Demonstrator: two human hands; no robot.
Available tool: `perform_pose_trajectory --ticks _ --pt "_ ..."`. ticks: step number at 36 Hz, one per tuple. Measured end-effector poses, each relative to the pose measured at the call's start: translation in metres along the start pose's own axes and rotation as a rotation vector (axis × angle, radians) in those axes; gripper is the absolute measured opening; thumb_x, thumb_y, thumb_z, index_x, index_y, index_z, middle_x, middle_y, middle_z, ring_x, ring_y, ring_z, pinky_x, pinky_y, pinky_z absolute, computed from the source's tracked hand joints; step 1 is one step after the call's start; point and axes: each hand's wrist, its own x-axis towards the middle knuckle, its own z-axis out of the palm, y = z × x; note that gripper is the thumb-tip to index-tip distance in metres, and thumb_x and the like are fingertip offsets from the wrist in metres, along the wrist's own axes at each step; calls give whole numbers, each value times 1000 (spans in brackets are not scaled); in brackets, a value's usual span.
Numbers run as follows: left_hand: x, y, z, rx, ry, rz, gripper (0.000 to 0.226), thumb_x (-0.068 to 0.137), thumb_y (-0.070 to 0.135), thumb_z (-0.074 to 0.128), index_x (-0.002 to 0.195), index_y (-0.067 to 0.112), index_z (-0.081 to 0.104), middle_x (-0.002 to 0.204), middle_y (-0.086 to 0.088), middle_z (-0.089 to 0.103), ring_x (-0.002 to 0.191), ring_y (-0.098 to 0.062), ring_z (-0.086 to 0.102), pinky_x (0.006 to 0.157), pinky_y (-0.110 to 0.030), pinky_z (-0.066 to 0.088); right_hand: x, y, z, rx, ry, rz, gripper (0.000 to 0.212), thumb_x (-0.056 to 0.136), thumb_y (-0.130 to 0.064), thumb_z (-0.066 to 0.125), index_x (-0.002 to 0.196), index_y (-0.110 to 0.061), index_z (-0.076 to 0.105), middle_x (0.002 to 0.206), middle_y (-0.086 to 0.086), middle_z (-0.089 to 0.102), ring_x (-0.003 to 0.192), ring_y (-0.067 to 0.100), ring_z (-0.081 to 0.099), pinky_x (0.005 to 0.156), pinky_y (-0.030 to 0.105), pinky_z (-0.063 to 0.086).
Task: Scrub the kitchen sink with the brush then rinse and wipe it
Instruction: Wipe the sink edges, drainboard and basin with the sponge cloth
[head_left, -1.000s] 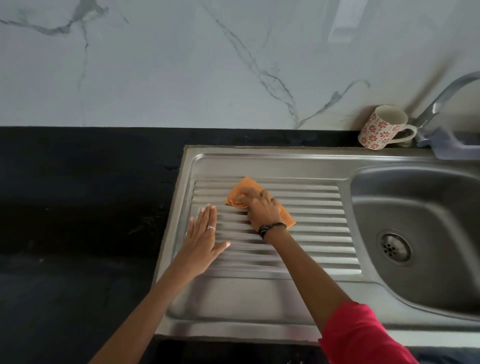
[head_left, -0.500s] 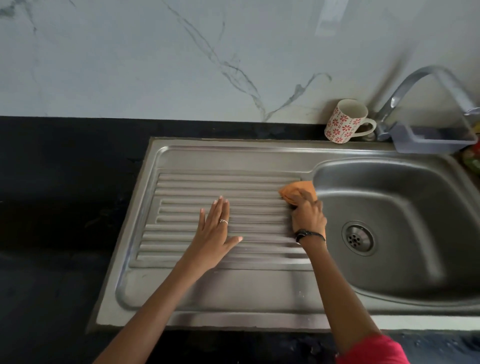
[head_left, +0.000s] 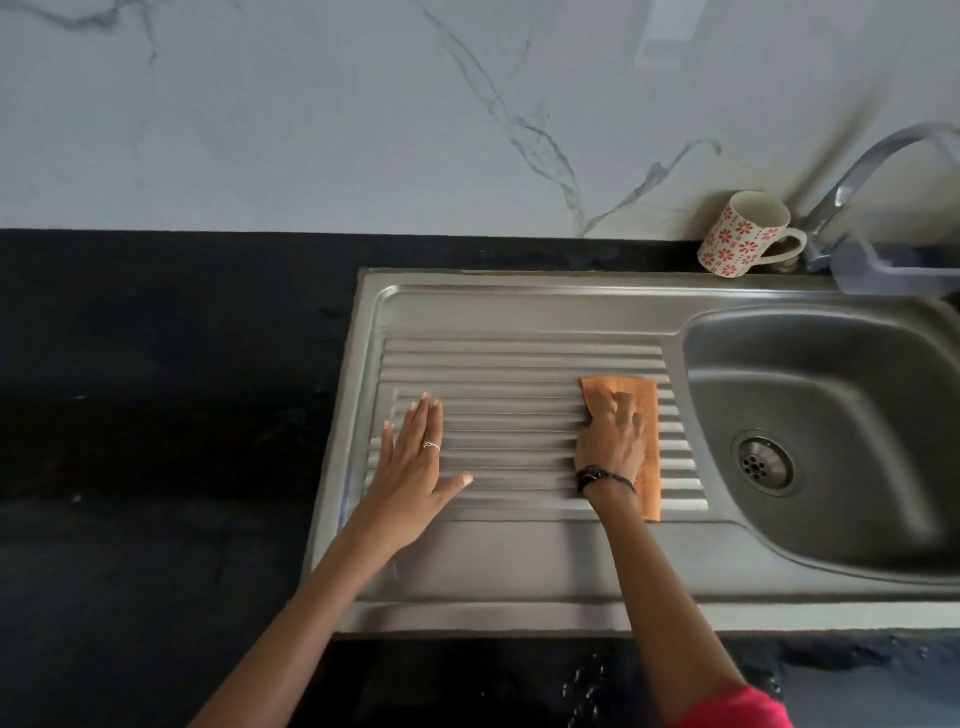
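The steel sink (head_left: 519, 306) has a ribbed drainboard on the left and a basin (head_left: 841, 395) with a drain (head_left: 762, 463) on the right. An orange cloth (head_left: 650, 415) lies spread on the right end of the ribs, close to the basin's edge. My right hand (head_left: 613, 439) sits on top of it with bent fingers gripping the cloth against the metal. My left hand (head_left: 410, 467) rests flat on the left end of the drainboard, fingers straight, holding nothing. No brush is in view.
A white mug with red flowers (head_left: 743, 234) stands at the sink's back edge beside the curved tap (head_left: 872, 166). A grey plastic tray (head_left: 893, 273) sits under the tap. Black countertop (head_left: 156, 415) stretches to the left, with a marble wall behind.
My right hand carried the cloth right across the ribs to the basin's edge, then a little back and nearer; the cloth, bunched before, now lies spread. My left hand stayed flat on the drainboard.
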Motion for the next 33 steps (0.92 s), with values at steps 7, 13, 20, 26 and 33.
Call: perform_pose_trajectory --ticks 7,13,20,26,33 --pt "-33 -52 -11 -30 13 -59 87 95 46 40 135 16 -31 148 -2 -35 134 -11 -34 104 -30 -26 -41 -78 35 27 -87 -175 46 91 -3 38 132 -22 46 137 9 39 117 31 43 86 42 44" --pt "-53 -81 -18 -64 -24 -112 95 91 54 43 135 17 -33 142 3 -41 129 -8 -38 104 -30 -28 -79 -142 60 33 -155 -397 54 88 0 38 136 -24 42 135 11 40 121 31 42 89 42 43" --pt "-68 -95 -17 -84 -57 -126 104 86 59 47 141 13 -28 149 -2 -34 128 -7 -36 106 -31 -24 -95 -169 65 17 -265 -585 54 88 -2 41 135 -28 44 142 2 36 124 29 37 88 42 45" --pt "-75 -92 -13 -94 -72 -129 108 84 60 50 140 13 -29 150 -2 -34 130 -8 -35 109 -33 -22 -107 -156 60 -15 -319 -747 57 88 1 38 136 -29 45 144 -4 36 122 27 39 93 40 45" --pt "-79 -72 -9 -94 -33 -148 108 83 61 49 135 16 -34 147 0 -38 129 -7 -38 107 -30 -24 -103 -121 47 -153 -421 -931 65 90 1 34 141 -39 32 151 -14 24 128 26 33 104 40 37"
